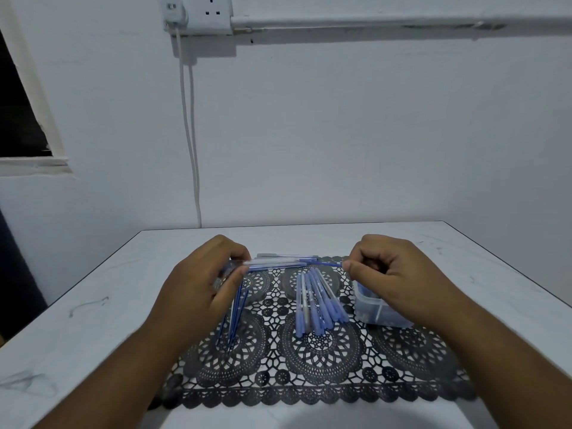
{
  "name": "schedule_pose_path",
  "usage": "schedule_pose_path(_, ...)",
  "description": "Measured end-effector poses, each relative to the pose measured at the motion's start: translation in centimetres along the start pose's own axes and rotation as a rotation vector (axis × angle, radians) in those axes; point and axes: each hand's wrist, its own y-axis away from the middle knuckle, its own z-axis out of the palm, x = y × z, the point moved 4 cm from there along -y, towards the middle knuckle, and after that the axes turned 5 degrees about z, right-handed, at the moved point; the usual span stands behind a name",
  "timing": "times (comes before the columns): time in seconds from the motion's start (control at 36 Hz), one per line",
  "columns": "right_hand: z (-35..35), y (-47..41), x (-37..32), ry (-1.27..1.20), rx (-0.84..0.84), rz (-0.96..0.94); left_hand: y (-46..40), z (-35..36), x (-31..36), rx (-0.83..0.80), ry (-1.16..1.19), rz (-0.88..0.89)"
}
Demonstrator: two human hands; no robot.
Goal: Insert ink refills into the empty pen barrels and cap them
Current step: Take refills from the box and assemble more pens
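The left hand [198, 283] curls its fingers and thumb around one end of a clear plastic pen barrel [272, 264], holding it level above the mat. The right hand [393, 274] pinches the far end of a thin blue ink refill [325, 264] between thumb and forefinger, its other fingers folded in; the refill lies in line with the barrel and reaches into its open end. Below the left hand a few loose blue refills [235, 317] lie fanned on a black lace-patterned placemat [309, 366]. In the middle of the mat sits a bunch of capped pens with pale blue caps [315, 301]. Just beside them, under the right wrist, stands a small translucent plastic box [371, 308]. The mat covers a white table [77, 335] set against a white wall [340, 134], where a white socket plate [201, 13] carries a white cable [190, 134] hanging down behind the table.
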Motion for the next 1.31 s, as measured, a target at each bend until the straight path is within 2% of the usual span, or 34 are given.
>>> schedule_pose_path(0.14,0.2,0.1,0.0,0.096,-0.029,-0.01,-0.2,0.3,0.6,-0.095,-0.062,0.083)
schedule_pose_path(0.31,1.5,0.5,-1.8,0.057,-0.05,-0.06,0.2,1.8,1.9,-0.138,0.115,-0.027)
schedule_pose_path(0.36,2.0,0.9,-2.5,-0.071,-0.026,-0.03,0.4,2.5,2.1,-0.138,0.19,-0.11)
schedule_pose_path(0.47,2.6,1.5,-2.6,-0.521,0.094,0.16,0.8,3.4,2.0,-0.121,0.34,-0.295)
schedule_pose_path(0.56,1.8,1.1,-2.0,-0.641,0.302,0.256,1.0,3.8,1.3,-0.116,0.46,-0.395)
schedule_pose_path(0.61,1.3,0.8,-1.3,-0.673,0.354,0.292,1.1,3.9,0.8,-0.115,0.521,-0.432)
schedule_pose_path(0.92,2.7,0.9,-1.4,-0.662,0.109,0.224,0.9,3.6,0.5,-0.099,0.539,-0.417)
schedule_pose_path(1.31,3.5,1.4,-2.1,-0.66,0.044,0.148,0.5,2.5,1.4,-0.069,0.411,-0.284)
